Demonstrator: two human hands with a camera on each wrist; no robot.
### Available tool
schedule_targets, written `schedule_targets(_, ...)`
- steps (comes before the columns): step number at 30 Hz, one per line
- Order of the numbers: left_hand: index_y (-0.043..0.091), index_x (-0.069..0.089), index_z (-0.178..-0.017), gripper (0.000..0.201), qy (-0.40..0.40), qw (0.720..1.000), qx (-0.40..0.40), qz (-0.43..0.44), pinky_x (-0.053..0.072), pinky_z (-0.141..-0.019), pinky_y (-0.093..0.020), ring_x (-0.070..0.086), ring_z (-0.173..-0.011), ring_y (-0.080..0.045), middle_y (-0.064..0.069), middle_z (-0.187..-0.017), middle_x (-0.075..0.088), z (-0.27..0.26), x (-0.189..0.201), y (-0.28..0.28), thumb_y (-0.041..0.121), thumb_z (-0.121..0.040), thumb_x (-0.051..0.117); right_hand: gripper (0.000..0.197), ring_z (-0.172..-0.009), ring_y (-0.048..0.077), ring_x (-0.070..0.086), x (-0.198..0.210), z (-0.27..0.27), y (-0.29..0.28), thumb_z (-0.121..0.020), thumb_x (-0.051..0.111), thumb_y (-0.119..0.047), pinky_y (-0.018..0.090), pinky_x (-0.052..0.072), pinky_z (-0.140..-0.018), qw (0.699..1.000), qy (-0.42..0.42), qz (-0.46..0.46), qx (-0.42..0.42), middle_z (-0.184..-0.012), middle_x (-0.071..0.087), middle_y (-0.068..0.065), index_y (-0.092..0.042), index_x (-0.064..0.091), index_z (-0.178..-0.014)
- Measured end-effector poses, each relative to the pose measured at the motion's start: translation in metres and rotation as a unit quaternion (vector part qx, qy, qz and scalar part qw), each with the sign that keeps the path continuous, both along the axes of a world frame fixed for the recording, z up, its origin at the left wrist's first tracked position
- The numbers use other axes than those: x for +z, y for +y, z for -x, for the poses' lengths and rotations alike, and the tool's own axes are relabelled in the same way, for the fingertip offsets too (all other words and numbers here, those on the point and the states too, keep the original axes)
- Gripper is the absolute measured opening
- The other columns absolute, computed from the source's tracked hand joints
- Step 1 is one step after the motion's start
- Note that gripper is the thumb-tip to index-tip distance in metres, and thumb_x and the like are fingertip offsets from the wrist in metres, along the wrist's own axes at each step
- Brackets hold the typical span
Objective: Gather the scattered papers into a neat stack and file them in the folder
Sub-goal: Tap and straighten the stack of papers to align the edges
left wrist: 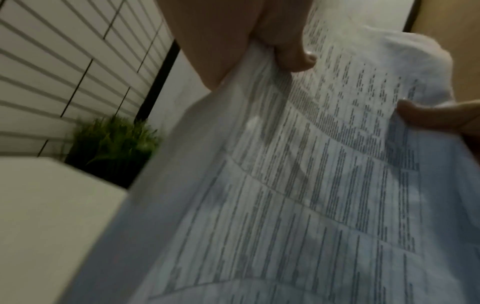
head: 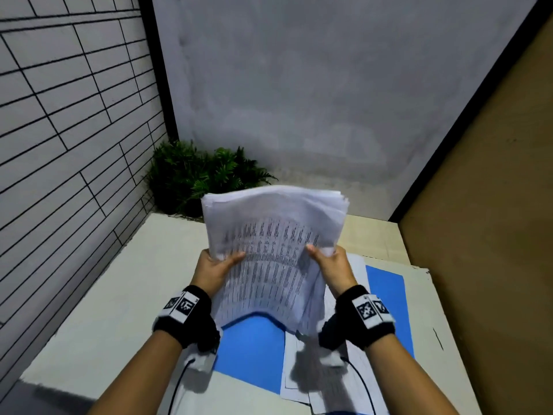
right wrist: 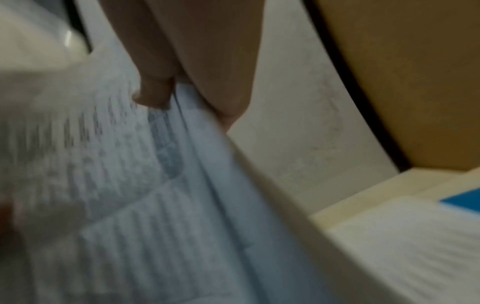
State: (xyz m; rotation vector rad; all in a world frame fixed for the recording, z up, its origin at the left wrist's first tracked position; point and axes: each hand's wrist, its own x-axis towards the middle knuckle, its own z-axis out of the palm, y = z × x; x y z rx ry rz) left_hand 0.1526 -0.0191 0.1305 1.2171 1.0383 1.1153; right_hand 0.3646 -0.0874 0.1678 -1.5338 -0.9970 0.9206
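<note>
Most of the papers (head: 270, 253) gathered into one bundle, lifted clear of the table (head: 119, 295), held upright and bowed between both hands. Edges uneven at top and along right side; squaring not finished. Left hand (head: 214, 269) gripping left edge, thumb across printed face; right hand (head: 330, 266) gripping right edge likewise, thumb in front. Fingers behind the sheets, not visible. Below the hands, blue folder (head: 251, 348) lying open and flat. Several loose sheets (head: 311, 366) left on the folder beneath the right wrist, not yet collected. Remaining, by judgement: pick up strays, tap bundle square, lay in folder, close. Green plant (head: 197, 175) beyond the hands, to the left.
</note>
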Motion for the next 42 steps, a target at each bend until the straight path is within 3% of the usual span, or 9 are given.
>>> schedule_targets(5,0.018,0.063,-0.078,0.074,-0.04,0.996,-0.002,-0.082,0.053,-0.06,-0.009,0.066,-0.064,0.007,0.027,-0.058,0.069,0.019,0.034,-0.004,0.063,-0.021,0.081,0.066,-0.074,-0.003,0.067,0.021,0.005,-0.008,-0.046,0.068,-0.072,0.015,0.054,-0.066,0.987,0.089,-0.131,0.009,-0.075,0.074,-0.014,-0.022,0.061,-0.088)
schedule_targets(12,0.023,0.065,-0.078,0.071,0.011,0.996,-0.073,-0.05,0.055,-0.065,-0.015,0.068,-0.067,0.0,0.018,-0.067,0.073,0.026,0.017,-0.004,0.068,-0.024,0.078,0.049,-0.084,-0.002,0.061,0.01,0.0,-0.01,-0.069,0.073,-0.002,0.009,0.051,-0.071,0.977,0.035,-0.186,-0.102,-0.106,0.055,0.0,-0.03,0.044,-0.097)
schedule_targets(20,0.021,0.066,-0.074,0.071,-0.004,0.998,-0.065,-0.024,0.058,-0.067,-0.02,0.07,-0.067,-0.003,0.015,-0.065,0.074,0.022,0.012,0.0,0.063,-0.019,0.082,0.025,-0.089,-0.011,0.057,0.017,0.001,-0.015,-0.062,0.066,-0.062,0.012,0.049,-0.075,0.96,-0.069,-0.23,-0.146,-0.097,0.06,-0.028,-0.046,0.061,-0.08)
schedule_targets(25,0.026,0.072,-0.073,0.064,-0.041,0.996,-0.071,-0.023,0.057,-0.067,-0.018,0.069,-0.071,0.0,0.017,-0.069,0.074,0.02,0.01,-0.004,0.056,-0.018,0.085,0.012,-0.098,-0.009,0.054,0.043,-0.002,-0.008,-0.083,0.053,-0.049,0.019,0.047,-0.092,0.949,-0.111,-0.274,-0.107,-0.1,0.061,-0.03,-0.05,0.065,-0.086)
schedule_targets(31,0.024,0.071,-0.075,0.065,-0.057,0.997,-0.06,-0.009,0.057,-0.071,-0.018,0.069,-0.073,0.0,0.016,-0.069,0.075,0.018,0.006,-0.005,0.055,-0.019,0.086,0.046,-0.113,-0.006,0.048,0.033,-0.005,-0.013,-0.094,0.045,-0.022,0.023,0.044,-0.098,0.985,-0.1,-0.126,-0.066,-0.135,0.045,0.007,-0.019,0.031,-0.138)
schedule_targets(33,0.024,0.069,-0.077,0.067,-0.057,0.997,-0.061,-0.008,0.057,-0.071,-0.017,0.069,-0.072,0.001,0.016,-0.069,0.075,0.017,0.006,-0.005,0.055,-0.02,0.086,0.062,-0.131,0.012,0.036,0.047,0.003,-0.018,-0.091,0.051,-0.031,0.04,0.036,-0.11,0.959,-0.211,-0.134,-0.13,-0.147,0.033,0.011,-0.015,0.022,-0.143)
schedule_targets(36,0.025,0.072,-0.075,0.062,-0.066,0.995,-0.067,-0.009,0.057,-0.07,-0.018,0.07,-0.073,-0.002,0.014,-0.071,0.075,0.016,0.008,-0.004,0.051,-0.022,0.087,0.074,-0.142,0.02,0.01,0.083,0.026,-0.016,-0.087,0.049,-0.039,0.046,0.016,-0.117,0.849,-0.432,-0.238,-0.188,-0.153,0.017,0.015,-0.007,0.015,-0.143)
schedule_targets(40,0.022,0.074,-0.072,0.061,-0.072,0.995,-0.073,-0.011,0.055,-0.062,-0.016,0.069,-0.068,-0.002,0.013,-0.068,0.075,0.015,0.008,-0.004,0.055,-0.022,0.085,0.081,-0.144,0.019,-0.009,0.098,0.036,-0.009,-0.087,0.044,-0.052,0.055,-0.006,-0.114,0.753,-0.646,0.051,0.118,-0.159,0.001,0.006,-0.018,0.001,-0.147)
schedule_targets(42,0.018,0.069,-0.073,0.069,-0.069,0.996,-0.064,-0.007,0.055,-0.059,-0.016,0.069,-0.064,-0.004,0.011,-0.064,0.075,0.015,0.008,-0.002,0.058,-0.02,0.084,0.081,-0.146,0.023,-0.006,0.092,0.028,-0.011,-0.087,0.045,-0.052,0.055,-0.009,-0.111,0.774,-0.622,0.071,0.095,-0.159,-0.002,0.004,-0.019,0.001,-0.147)
